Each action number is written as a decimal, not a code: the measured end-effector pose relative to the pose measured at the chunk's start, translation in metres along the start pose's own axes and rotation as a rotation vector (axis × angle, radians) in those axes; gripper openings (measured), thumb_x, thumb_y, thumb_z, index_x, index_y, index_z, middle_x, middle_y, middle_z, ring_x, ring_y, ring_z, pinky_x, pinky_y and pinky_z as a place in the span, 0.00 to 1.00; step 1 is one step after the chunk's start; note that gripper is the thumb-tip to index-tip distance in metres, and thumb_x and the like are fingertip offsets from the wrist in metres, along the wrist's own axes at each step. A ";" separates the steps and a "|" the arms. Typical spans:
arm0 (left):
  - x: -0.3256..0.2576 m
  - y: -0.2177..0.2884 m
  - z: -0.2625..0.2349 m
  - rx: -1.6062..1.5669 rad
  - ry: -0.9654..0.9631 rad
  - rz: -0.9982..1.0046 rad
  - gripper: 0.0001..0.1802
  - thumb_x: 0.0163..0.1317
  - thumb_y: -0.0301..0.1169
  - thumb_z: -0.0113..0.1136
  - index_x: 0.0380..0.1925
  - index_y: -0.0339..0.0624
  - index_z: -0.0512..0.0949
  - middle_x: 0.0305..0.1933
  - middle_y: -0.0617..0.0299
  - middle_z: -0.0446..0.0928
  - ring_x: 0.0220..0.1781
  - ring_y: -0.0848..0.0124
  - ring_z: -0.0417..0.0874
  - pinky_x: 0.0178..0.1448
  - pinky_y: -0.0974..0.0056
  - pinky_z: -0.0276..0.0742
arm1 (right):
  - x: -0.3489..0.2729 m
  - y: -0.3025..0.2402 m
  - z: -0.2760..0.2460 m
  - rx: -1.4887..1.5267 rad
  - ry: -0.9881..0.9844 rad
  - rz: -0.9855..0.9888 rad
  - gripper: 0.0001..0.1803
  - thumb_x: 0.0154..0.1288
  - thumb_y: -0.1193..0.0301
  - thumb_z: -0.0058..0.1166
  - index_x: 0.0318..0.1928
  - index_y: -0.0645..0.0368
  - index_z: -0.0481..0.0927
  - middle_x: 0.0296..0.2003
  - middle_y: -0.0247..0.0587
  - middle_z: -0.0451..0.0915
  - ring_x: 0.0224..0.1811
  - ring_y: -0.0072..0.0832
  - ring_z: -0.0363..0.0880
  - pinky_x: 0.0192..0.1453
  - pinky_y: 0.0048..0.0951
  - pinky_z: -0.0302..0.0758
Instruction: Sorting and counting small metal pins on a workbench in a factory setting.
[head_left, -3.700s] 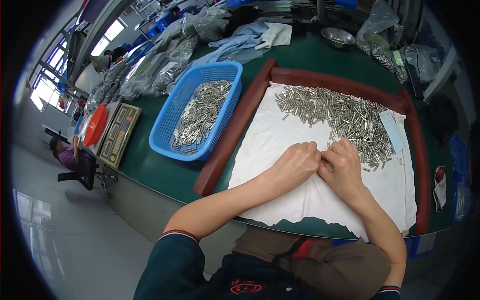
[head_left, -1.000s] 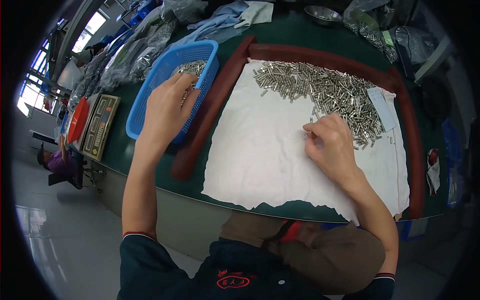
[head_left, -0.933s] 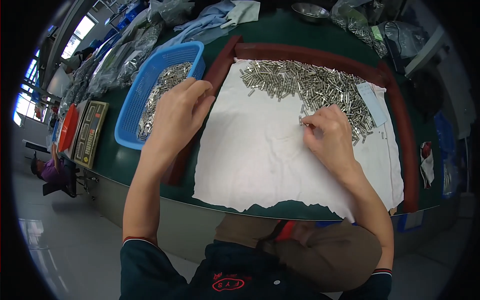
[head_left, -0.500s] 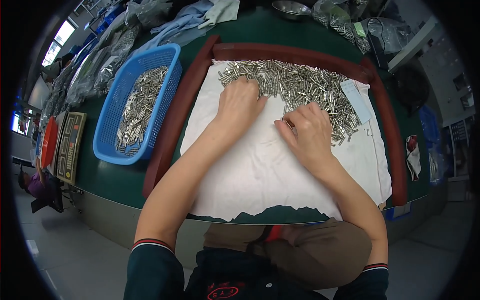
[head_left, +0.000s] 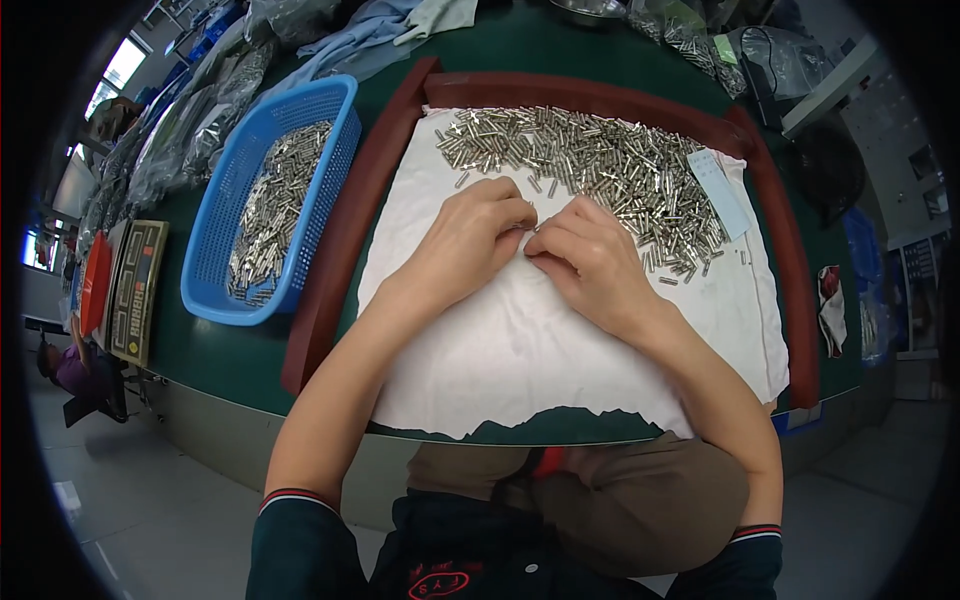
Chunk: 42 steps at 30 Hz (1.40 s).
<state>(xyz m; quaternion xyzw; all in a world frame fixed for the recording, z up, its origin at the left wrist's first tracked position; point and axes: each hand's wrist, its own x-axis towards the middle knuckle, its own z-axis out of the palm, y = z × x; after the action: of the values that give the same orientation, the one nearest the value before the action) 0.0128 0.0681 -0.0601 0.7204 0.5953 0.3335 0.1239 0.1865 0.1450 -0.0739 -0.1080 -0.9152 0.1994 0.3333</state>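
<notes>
Heaped on a white cloth (head_left: 500, 350) lie several short, shiny metal pins (head_left: 600, 150), spread along its far side and down toward the right. In front of the heap, my left hand (head_left: 470, 235) has its thumb and fingers closed in a pinch. My right hand (head_left: 590, 255) is pinched too, its fingertips almost meeting the left ones over the cloth. A tiny glint of metal shows at the fingertips, too small to make out. Loose pins (head_left: 535, 184) lie just beyond my left fingers.
A dark red wooden frame (head_left: 590, 95) borders the cloth on three sides. Left of it stands a blue plastic basket (head_left: 345, 150) of similar metal pieces. A pale blue card (head_left: 720, 195) lies at the heap's right. Plastic bags and a metal bowl (head_left: 590, 8) are at the back.
Both hands have drawn back from the heap and come together over the cloth. My left hand moved nearer; my right hand moved left. Their fingers are now pinched.
</notes>
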 end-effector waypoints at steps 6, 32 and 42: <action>-0.012 0.011 -0.009 -0.113 0.073 -0.089 0.09 0.53 0.19 0.60 0.36 0.32 0.80 0.38 0.54 0.78 0.41 0.59 0.81 0.45 0.62 0.78 | 0.005 -0.005 -0.007 0.095 0.033 0.062 0.08 0.48 0.81 0.64 0.31 0.61 0.82 0.30 0.37 0.79 0.38 0.36 0.75 0.39 0.34 0.73; -0.015 0.008 0.004 -0.053 0.032 -0.035 0.06 0.55 0.19 0.61 0.34 0.33 0.81 0.33 0.54 0.78 0.34 0.57 0.81 0.37 0.59 0.76 | 0.002 -0.011 -0.016 0.054 -0.132 0.208 0.06 0.49 0.80 0.64 0.29 0.61 0.79 0.26 0.36 0.79 0.34 0.35 0.74 0.39 0.35 0.72; -0.019 0.007 0.004 0.073 0.076 0.027 0.13 0.50 0.16 0.58 0.37 0.34 0.80 0.34 0.55 0.75 0.36 0.57 0.78 0.40 0.57 0.74 | -0.002 -0.007 -0.018 -0.112 -0.121 0.214 0.04 0.47 0.77 0.60 0.25 0.58 0.78 0.27 0.35 0.78 0.39 0.35 0.73 0.45 0.35 0.68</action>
<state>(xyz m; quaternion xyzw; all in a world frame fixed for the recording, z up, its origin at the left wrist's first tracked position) 0.0193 0.0496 -0.0654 0.7192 0.6017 0.3403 0.0703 0.1992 0.1435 -0.0589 -0.2113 -0.9266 0.1884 0.2475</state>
